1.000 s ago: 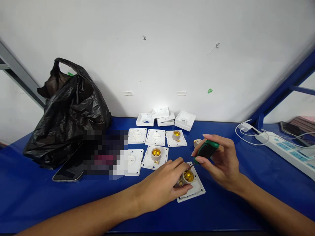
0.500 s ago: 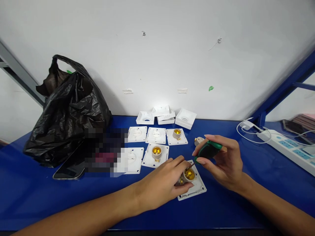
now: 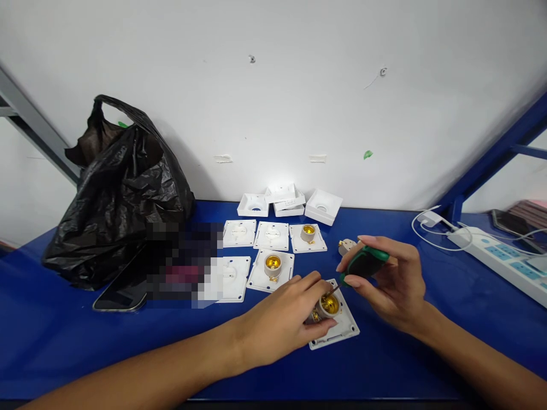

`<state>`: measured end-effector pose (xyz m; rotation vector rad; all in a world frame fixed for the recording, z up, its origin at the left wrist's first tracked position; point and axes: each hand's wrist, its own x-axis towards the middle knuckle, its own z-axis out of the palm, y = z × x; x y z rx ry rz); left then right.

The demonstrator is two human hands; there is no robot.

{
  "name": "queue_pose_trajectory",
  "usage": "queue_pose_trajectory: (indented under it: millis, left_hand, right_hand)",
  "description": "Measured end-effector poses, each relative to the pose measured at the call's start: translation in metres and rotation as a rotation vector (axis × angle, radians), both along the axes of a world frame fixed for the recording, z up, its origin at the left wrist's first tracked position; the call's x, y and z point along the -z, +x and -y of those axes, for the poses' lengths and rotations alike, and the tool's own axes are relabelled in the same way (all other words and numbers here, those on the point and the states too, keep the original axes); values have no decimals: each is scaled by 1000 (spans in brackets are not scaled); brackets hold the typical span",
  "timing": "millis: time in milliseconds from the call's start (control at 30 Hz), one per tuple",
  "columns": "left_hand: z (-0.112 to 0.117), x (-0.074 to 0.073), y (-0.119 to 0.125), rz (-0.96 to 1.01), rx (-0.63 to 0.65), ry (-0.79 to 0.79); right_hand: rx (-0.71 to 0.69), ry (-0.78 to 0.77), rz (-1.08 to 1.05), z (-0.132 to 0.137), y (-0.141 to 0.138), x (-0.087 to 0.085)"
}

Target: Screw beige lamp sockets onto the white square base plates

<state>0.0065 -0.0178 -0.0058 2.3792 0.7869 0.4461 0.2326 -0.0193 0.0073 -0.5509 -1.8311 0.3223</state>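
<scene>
My left hand (image 3: 294,316) is closed around a lamp socket (image 3: 330,306) with a brass-coloured threaded inside, which sits on a square white base plate (image 3: 345,326) on the table. Between the fingertips of my right hand (image 3: 395,285) is a screwdriver (image 3: 367,263) with a green and black handle. Its thin shaft slants down to the left into the socket; the tip is hidden in there. Just behind the right fingers lies a loose lamp socket (image 3: 345,246), partly covered. Two more plates carry sockets, a near one (image 3: 273,266) and a far one (image 3: 308,233).
Bare white plates (image 3: 270,234) lie left of the fitted ones. White box covers (image 3: 323,206) are piled against the wall. A black plastic bag (image 3: 123,199) and a phone (image 3: 122,290) occupy the left. A power strip (image 3: 504,256) with cables runs along the right.
The whole view has shifted slightly. The screwdriver handle and right hand have moved a little right, with more of the shaft showing. My left hand keeps its hold on the socket.
</scene>
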Motion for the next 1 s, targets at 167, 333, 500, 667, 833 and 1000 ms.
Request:
queue_pose_trajectory:
  millis: [167, 333, 500, 667, 833, 1000]
  left_hand:
    - [1, 2, 0, 7, 3, 19]
    - [0, 3, 0, 29, -7, 23]
    - [0, 1, 0, 38, 8, -14]
    - [1, 4, -1, 35, -12, 6]
    - [0, 2, 0, 24, -1, -6]
    - [-1, 3, 0, 25, 5, -2]
  right_hand:
    - [55, 2, 10, 0, 1, 3]
    - [103, -6, 5, 1, 2, 3]
    - [88, -87, 126, 3, 4, 0]
    - [124, -34, 57, 0, 2, 4]
    - [47, -120, 89, 2, 3, 0]
    - [130, -75, 48, 4, 3, 6]
